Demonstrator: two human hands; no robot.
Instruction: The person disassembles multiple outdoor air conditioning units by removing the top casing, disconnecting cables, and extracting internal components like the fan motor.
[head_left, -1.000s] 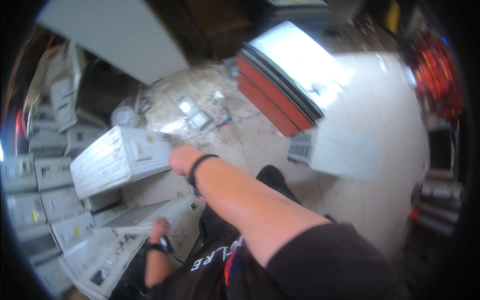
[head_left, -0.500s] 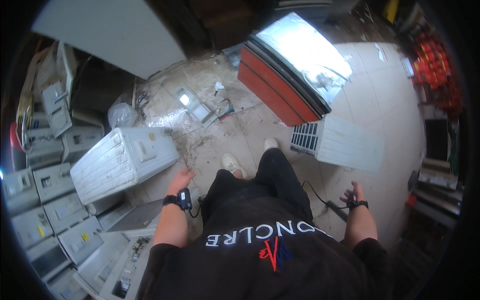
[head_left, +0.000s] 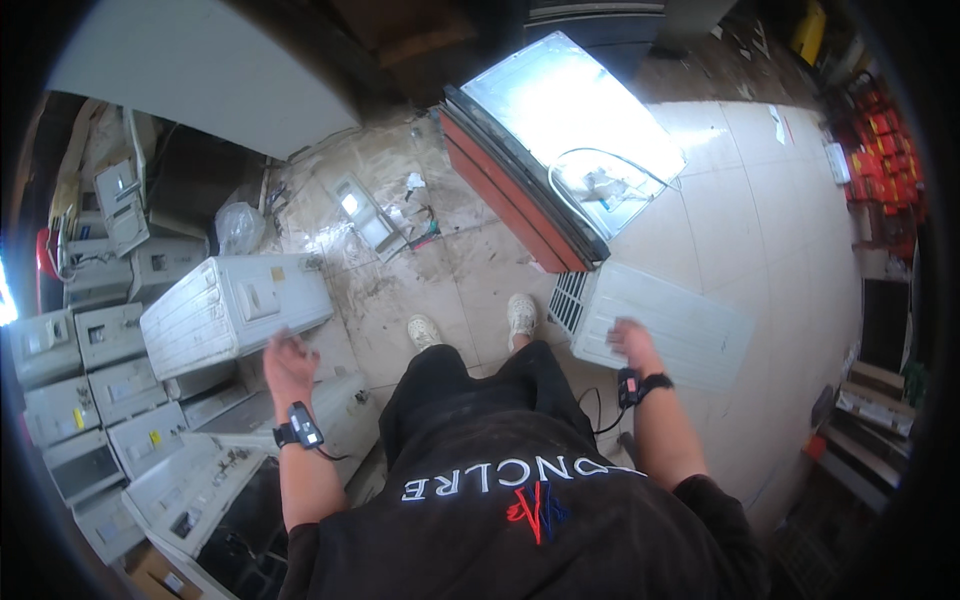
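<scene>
My left hand [head_left: 290, 368] hangs at the near edge of a dirty white air-conditioner outdoor unit [head_left: 200, 315], fingers apart and holding nothing; I cannot tell whether it touches the casing. In front of a second pale unit [head_left: 690, 330], one with a dark slatted grille [head_left: 568, 302], is my right hand [head_left: 632, 345]. Its fingers are slightly bent and a little blurred, with nothing seen in them. Behind that unit stands a large appliance with a shiny metal face [head_left: 560, 100] and a red side [head_left: 505, 200]. A black band with a small device and cable sits on each wrist.
Several stacked white units [head_left: 125, 395] crowd the left side. On the tiled floor [head_left: 470, 270] lie a flat grey panel [head_left: 370, 222] and small scraps. A clear plastic bag [head_left: 240, 228] rests near the left unit. Red packages [head_left: 885, 150] are piled at far right.
My right hand has swung forward and inward, over the right-hand unit. My left hand has moved left toward the left unit. My feet and the view have shifted.
</scene>
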